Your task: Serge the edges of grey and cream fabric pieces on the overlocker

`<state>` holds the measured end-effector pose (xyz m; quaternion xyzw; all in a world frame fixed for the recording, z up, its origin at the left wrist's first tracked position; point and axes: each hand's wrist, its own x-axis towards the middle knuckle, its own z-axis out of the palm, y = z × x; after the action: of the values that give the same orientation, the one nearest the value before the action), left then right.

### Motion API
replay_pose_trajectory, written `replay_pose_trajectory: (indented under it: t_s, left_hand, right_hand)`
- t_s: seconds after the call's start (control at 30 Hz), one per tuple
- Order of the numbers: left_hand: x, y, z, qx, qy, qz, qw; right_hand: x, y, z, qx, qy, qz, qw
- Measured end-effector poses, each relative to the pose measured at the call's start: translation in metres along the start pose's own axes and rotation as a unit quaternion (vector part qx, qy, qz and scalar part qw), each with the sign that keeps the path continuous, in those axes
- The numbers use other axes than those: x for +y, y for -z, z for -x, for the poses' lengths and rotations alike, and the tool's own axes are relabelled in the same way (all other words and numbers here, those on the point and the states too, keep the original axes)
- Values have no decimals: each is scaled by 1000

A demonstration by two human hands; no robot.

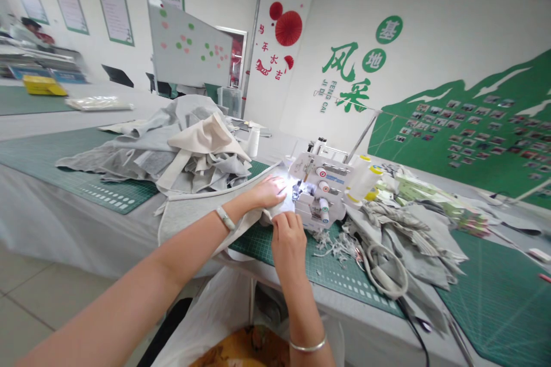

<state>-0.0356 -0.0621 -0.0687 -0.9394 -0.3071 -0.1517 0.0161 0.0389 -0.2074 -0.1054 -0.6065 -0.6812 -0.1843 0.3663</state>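
Note:
A white overlock sewing machine [321, 189] stands on the table, its lamp shining on the needle area. Light grey fabric [206, 212] stretches from the left up to the machine's presser area. My left hand [271, 190] lies on this cloth just left of the needle, its fingers stretched out and pressing down. Closer to me, my right hand [289, 232] pinches the near edge of the same fabric, fingers bent and thumb hidden. The lamp's glare washes out the cloth between the fingertips and the machine.
Left of the machine is a heap of grey and cream fabric pieces [189, 132] on a green cutting mat [142, 195]. A white thread cone [253, 142] stands behind it. Thread scraps [338, 245] and a pile of grey cloth [413, 235] lie to the right.

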Motion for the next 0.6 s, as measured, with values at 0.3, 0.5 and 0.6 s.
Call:
replay_pose_trajectory:
  t_s: [0.3, 0.5, 0.6]
  left_hand:
    - [15, -1, 13, 33, -50, 71, 996]
    - [7, -9, 10, 26, -44, 62, 997]
    - [5, -10, 7, 21, -38, 55, 998]
  right_hand:
    - [5, -9, -3, 1, 9, 64, 998]
    - [8, -9, -6, 22, 0, 37, 999]
    - [9, -11, -6, 40, -5, 7, 999]
